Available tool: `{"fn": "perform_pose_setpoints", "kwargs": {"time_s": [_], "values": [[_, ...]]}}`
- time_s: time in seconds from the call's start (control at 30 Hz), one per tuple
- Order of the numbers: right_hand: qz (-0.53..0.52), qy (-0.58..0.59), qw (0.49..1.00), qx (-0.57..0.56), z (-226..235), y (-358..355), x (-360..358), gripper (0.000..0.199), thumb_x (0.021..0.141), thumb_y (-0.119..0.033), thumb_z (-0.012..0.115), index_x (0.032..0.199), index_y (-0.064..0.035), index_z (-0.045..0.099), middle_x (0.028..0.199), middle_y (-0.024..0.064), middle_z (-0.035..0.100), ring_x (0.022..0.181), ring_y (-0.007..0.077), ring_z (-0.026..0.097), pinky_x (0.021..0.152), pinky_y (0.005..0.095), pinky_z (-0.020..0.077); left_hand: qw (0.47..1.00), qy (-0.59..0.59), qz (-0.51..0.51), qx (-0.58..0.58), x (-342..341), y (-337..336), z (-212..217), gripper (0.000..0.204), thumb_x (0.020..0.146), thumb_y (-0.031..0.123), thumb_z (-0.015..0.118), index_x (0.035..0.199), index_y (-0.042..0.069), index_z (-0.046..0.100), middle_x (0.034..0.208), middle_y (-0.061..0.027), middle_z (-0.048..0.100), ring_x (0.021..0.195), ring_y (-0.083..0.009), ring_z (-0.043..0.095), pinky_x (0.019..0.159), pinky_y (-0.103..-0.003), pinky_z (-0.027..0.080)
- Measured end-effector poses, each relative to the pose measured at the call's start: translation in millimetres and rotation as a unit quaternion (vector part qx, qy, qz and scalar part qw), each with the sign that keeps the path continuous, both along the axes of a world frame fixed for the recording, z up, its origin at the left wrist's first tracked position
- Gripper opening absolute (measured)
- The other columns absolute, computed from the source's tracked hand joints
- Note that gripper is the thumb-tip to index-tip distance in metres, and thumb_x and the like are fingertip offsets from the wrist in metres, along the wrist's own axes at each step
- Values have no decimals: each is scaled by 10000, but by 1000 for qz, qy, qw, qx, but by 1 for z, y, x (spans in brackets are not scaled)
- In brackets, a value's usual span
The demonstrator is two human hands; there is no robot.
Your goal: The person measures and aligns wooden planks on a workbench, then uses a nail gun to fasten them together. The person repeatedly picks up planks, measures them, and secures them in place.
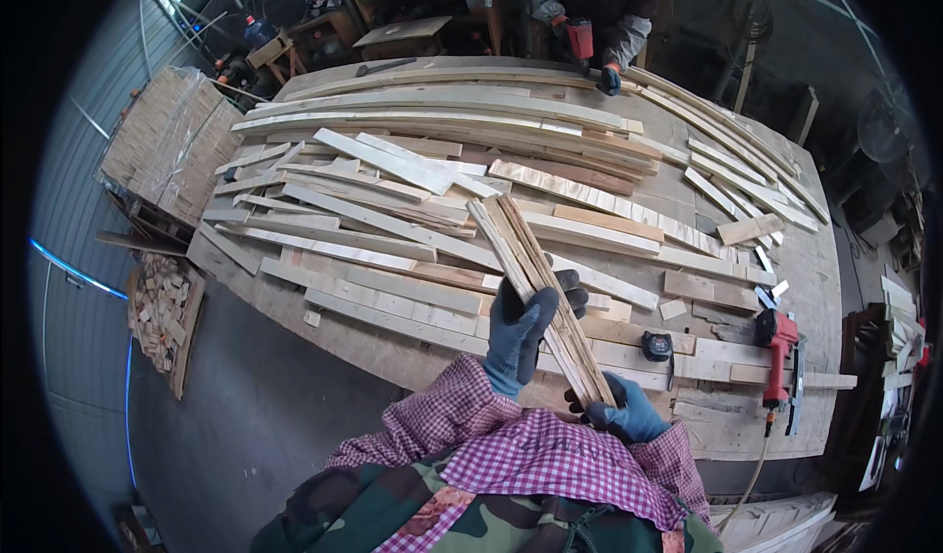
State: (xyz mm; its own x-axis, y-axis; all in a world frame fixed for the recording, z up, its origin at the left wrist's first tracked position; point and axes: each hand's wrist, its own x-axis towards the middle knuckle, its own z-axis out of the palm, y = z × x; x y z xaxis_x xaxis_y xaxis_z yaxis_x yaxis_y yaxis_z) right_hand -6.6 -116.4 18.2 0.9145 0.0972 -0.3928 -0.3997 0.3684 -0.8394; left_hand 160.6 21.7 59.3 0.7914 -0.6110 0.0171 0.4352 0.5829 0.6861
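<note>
The left hand (524, 332) grips wood strips (564, 329) midway, the right hand (629, 412) clasps their near end, probably to keep them together, with boards (589, 195) beyond both.

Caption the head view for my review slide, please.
Gloved left hand and right hand holding wooden strips above a workbench strewn with planks.

The wooden table (817, 283) here is strewn with pale slats (413, 109), mostly running lengthwise, some crossing others on the left. Toward the right lie a short block (750, 230) and a small offcut (673, 309). A tape measure (657, 346) sits among the front slats, with a red nail gun (779, 347) farther right.
</note>
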Motion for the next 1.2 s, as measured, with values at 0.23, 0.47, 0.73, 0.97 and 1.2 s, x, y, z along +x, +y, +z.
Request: {"fn": "perform_pose_setpoints", "kwargs": {"time_s": [0.23, 0.47, 0.73, 0.97, 1.2], "values": [[13, -15, 993, -119, -2, 4, 0, 607, 740, -303, 728, 1195, 31, 504, 1065, 106, 611, 955, 164, 569, 856, 310, 455, 999, -26, 27, -14, -9, 8, 0, 543, 883, 189, 577, 1354, 65, 336, 1214, -216, 520, 1090, -339, 562, 945, -482, 465], [0, -25, 991, -135, -13, 2, -4, 629, 756, -338, 704, 1209, 43, 490, 1076, 121, 610, 975, 171, 566, 868, 312, 451, 997, -17, 42, 55, -12, 3, 6, 643, 881, 278, 565, 1402, 88, 239, 1258, -220, 484, 1086, -327, 562, 935, -459, 480], [-60, -83, 978, -182, -44, 5, -5, 704, 749, -470, 694, 1179, 52, 498, 1050, 141, 611, 961, 174, 559, 852, 312, 443, 1000, 13, 12, 5, -3, 8, -9, 752, 859, 399, 482, 1429, 48, 140, 1326, -208, 407, 1183, -342, 473, 996, -459, 414], [-196, 80, 944, -253, -40, -32, -11, 433, 798, -261, 699, 1098, 9, 542, 812, 88, 636, 661, 138, 595, 549, 260, 479, 978, 165, 116, 42, 11, 11, -22, 604, 836, 493, 526, 1238, 59, 407, 1169, -134, 537, 1034, -278, 556, 951, -472, 428], [6, 244, 764, -597, -38, -110, -18, 734, 764, -551, 621, 1327, -144, 386, 1039, 180, 635, 963, 313, 624, 848, 419, 467, 946, 231, 206, 94, 24, 21, -44, 489, 816, 530, 594, 1045, 102, 528, 636, 60, 446, 499, -38, 407, 511, -211, 436]]}}
